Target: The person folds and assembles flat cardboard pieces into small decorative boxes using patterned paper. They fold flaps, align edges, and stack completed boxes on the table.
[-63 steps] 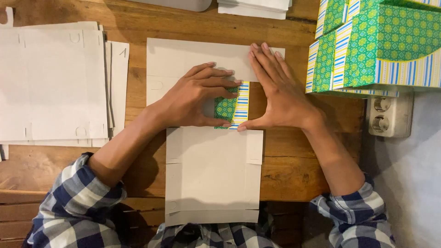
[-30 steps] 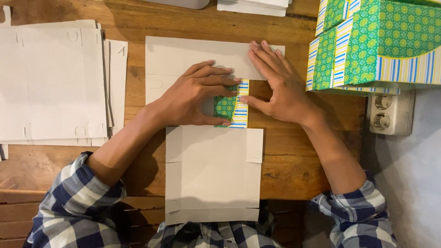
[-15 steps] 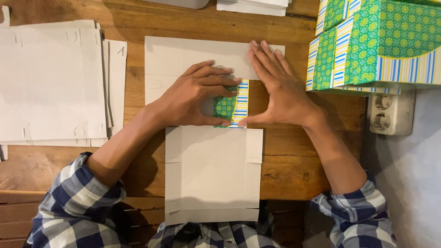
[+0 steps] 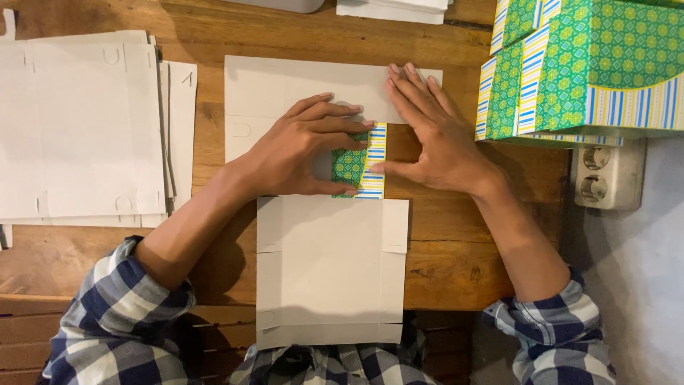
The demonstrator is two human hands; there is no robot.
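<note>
A flat white cardboard box blank [image 4: 328, 264] lies on the wooden table [image 4: 456, 242] in front of me. One side flap [image 4: 360, 165] is folded over, showing its green patterned face with blue and yellow stripes. My left hand [image 4: 299, 150] lies flat on the blank, with fingertips pressing the folded flap down. My right hand [image 4: 434, 135] rests flat beside the flap on its right, thumb touching the striped edge and fingers spread toward the blank's far edge.
A stack of flat white blanks [image 4: 78, 128] lies at the left. Finished green patterned boxes [image 4: 584, 64] are stacked at the upper right, above a white double power socket [image 4: 605, 175]. More white sheets [image 4: 392, 8] lie at the far edge.
Both hands stay on the folded flap. My right thumb has shifted slightly along the striped edge; nothing else has moved.
</note>
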